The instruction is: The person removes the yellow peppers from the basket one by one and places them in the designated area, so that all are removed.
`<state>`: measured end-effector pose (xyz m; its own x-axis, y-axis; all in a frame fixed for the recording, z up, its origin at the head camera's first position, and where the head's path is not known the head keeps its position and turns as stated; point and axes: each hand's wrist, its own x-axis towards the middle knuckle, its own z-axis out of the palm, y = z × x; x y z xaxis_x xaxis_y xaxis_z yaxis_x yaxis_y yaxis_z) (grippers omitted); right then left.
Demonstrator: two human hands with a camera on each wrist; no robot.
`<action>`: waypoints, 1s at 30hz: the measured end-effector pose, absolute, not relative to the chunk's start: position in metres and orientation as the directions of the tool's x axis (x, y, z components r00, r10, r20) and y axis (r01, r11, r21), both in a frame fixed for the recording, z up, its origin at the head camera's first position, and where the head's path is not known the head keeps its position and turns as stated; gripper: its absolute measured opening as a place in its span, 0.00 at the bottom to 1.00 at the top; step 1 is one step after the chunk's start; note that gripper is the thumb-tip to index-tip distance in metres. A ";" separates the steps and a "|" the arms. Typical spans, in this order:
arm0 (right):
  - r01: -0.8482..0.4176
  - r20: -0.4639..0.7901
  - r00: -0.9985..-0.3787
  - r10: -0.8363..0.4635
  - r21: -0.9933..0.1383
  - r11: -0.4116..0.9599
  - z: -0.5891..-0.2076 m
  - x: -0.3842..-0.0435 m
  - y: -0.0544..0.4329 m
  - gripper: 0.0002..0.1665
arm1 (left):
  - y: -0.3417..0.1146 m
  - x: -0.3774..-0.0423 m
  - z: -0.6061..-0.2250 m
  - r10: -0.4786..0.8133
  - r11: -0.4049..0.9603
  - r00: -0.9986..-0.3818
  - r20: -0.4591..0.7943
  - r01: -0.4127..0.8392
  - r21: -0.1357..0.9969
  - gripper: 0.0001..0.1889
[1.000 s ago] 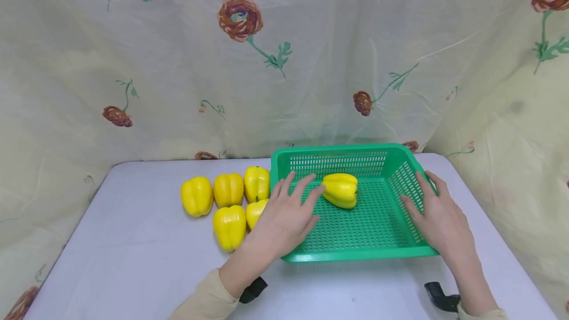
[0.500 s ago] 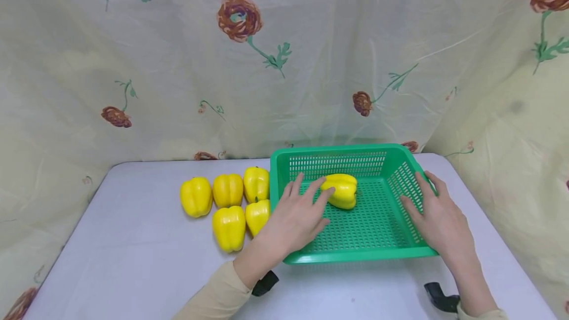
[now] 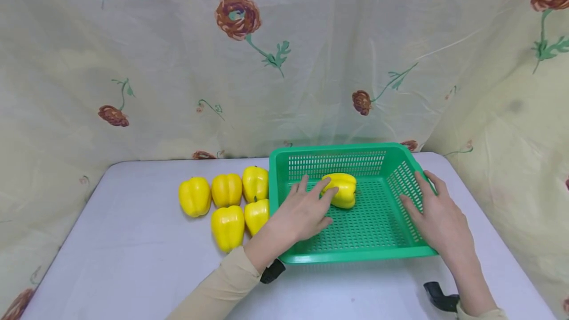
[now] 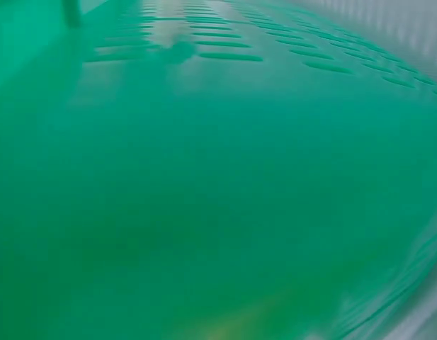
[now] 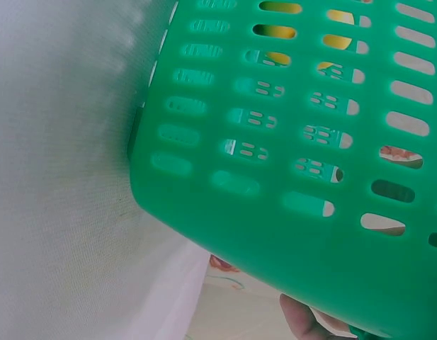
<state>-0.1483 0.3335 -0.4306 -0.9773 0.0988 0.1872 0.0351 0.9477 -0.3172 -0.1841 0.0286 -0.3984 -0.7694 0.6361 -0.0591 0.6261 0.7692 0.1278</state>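
A yellow bell pepper [image 3: 343, 190] lies on its side in a green plastic basket [image 3: 355, 257]. My left hand [image 3: 302, 215] reaches over the basket's left side with fingers spread, two fingertips overlapping the pepper's left end in the head view. At the right rim, my right hand [image 3: 444, 221] grips the basket, thumb on the inner side. The left wrist view is filled by the blurred green basket wall [image 4: 218, 177]. In the right wrist view the slotted outer wall [image 5: 275, 212] shows, with a fingertip [image 5: 299, 319] of the right hand at the rim.
Several yellow bell peppers [image 3: 228, 227] stand grouped on the white table [image 3: 133, 241] just left of the basket. Black wrist pieces [image 3: 440, 298] sit by both forearms. A flowered cloth [image 3: 311, 88] hangs behind the table.
My left hand has moved right, further over the basket, and its fingertips now overlap the pepper's left end. The right hand has stayed at the rim.
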 end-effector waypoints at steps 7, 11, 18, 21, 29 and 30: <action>0.038 0.189 -0.977 0.102 -0.313 0.949 -0.430 -0.149 0.333 0.45 | 0.035 -0.191 -0.402 0.610 0.791 -0.780 -0.139 0.590 0.160 0.39; 0.045 0.182 -0.978 0.106 -0.310 0.950 -0.430 -0.149 0.333 0.45 | 0.039 -0.193 -0.404 0.601 0.798 -0.779 -0.176 0.578 0.169 0.40; 0.042 0.181 -0.978 0.103 -0.310 0.950 -0.430 -0.149 0.333 0.45 | 0.041 -0.194 -0.406 0.583 0.812 -0.787 -0.202 0.558 0.169 0.43; 0.039 0.182 -0.978 0.100 -0.311 0.950 -0.430 -0.149 0.333 0.45 | 0.043 -0.193 -0.408 0.587 0.809 -0.786 -0.193 0.566 0.158 0.43; 0.037 0.182 -0.978 0.099 -0.317 0.948 -0.431 -0.148 0.333 0.45 | 0.045 -0.193 -0.409 0.594 0.804 -0.784 -0.179 0.579 0.134 0.41; 0.037 0.181 -0.978 0.099 -0.316 0.948 -0.431 -0.148 0.333 0.45 | 0.045 -0.193 -0.409 0.597 0.802 -0.785 -0.164 0.584 0.125 0.41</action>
<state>-0.1479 0.3334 -0.4312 -0.9784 0.0988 0.1814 0.0371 0.9481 -0.3159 -0.1934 0.0454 -0.4095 -0.7849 0.5975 -0.1640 0.5843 0.8019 0.1249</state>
